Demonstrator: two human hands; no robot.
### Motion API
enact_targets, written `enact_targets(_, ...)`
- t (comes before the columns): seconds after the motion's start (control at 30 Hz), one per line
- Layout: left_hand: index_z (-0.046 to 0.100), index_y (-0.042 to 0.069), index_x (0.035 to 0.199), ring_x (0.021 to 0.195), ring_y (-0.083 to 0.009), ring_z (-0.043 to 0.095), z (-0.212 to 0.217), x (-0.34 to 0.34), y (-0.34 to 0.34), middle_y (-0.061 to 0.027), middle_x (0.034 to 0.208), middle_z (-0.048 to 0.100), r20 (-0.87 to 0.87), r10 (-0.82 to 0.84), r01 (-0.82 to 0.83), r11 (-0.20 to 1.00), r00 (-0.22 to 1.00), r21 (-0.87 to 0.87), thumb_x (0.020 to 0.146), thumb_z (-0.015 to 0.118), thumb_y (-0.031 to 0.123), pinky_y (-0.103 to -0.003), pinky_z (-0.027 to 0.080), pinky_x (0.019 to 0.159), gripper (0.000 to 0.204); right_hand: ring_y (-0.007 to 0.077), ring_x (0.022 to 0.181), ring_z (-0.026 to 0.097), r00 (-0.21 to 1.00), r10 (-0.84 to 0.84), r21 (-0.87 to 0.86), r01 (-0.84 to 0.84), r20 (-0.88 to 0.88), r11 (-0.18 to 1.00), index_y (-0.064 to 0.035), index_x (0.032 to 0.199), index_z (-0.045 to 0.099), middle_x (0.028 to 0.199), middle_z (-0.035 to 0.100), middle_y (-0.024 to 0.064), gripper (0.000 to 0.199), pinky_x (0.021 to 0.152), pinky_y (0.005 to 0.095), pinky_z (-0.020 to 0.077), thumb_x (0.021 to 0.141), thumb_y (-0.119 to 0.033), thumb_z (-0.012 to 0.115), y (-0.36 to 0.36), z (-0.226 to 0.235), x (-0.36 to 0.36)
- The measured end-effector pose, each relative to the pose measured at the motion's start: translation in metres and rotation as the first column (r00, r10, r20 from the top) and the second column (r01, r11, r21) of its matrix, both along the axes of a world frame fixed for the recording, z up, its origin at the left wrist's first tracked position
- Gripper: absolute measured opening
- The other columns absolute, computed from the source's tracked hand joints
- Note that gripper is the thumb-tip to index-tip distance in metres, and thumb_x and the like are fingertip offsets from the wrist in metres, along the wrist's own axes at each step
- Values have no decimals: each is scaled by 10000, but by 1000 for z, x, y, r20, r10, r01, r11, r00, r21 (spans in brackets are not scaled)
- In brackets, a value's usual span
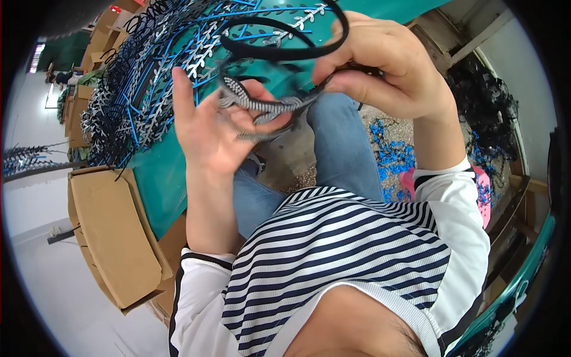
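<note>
Headband (279, 50) between both hands' grip, leaf trim (262, 107) beneath

headband pile (148, 77) crowds table left; cardboard box (116, 235) blocks lower left.

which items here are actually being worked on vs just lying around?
In hand:
left hand presses a silver leaf trim strip
right hand pinches the black headband

Lying about:
finished leaf headbands piled on the teal table
cardboard box
blue scraps on the floor
black headband heap
</note>
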State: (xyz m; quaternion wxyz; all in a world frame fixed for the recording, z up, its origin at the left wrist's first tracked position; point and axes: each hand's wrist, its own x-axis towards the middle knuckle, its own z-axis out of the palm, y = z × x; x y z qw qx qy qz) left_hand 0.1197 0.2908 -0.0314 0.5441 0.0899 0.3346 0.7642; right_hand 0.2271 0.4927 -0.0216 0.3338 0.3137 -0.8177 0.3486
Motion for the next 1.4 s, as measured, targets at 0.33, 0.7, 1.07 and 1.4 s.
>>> enact_targets(0.33, 587, -5, 950, 560, -97, 547, 24, 49, -3, -116, 805, 603, -995, 87, -420, 906, 42, 61, 702, 633, 92, -201, 407, 468, 270, 189, 567, 492, 900, -319, 193, 271, 296, 943, -9, 750, 553, 634, 529, 60, 96, 491, 285, 375, 677, -35, 610, -25, 11, 12)
enact_targets(0.7, 614, -19, 823, 519, -78, 470, 34, 5, -44, -64, 700, 559, -999, -39, -249, 968, 12, -41, 687, 630, 12, -176, 356, 463, 140, 183, 888, 534, 876, -322, -358, 449, 360, 819, 20, 1113, 489, 1002, 563, 109, 542, 765, 310, 411, 655, -201, 676, -72, -7, 40)
enact_targets(1.07, 597, -52, 825, 544, -75, 461, 55, 5, -86, -89, 757, 543, -997, 3, -270, 963, -75, 23, 701, 602, -11, -156, 350, 468, 131, 193, 859, 520, 839, 64, -577, 315, 541, 754, 39, 1103, 485, 964, 541, 138, 530, 764, 281, 396, 694, -253, 651, -98, -31, 27)
enact_targets(1.4, 585, -55, 794, 552, -93, 450, 66, -19, -107, -91, 726, 521, -988, 5, -156, 987, -151, 29, 712, 625, 91, -181, 327, 469, 172, 124, 681, 522, 560, 640, -796, 59, 525, 602, 68, 988, 530, 731, 564, 80, 401, 592, 236, 393, 740, -238, 605, -101, -21, 24)
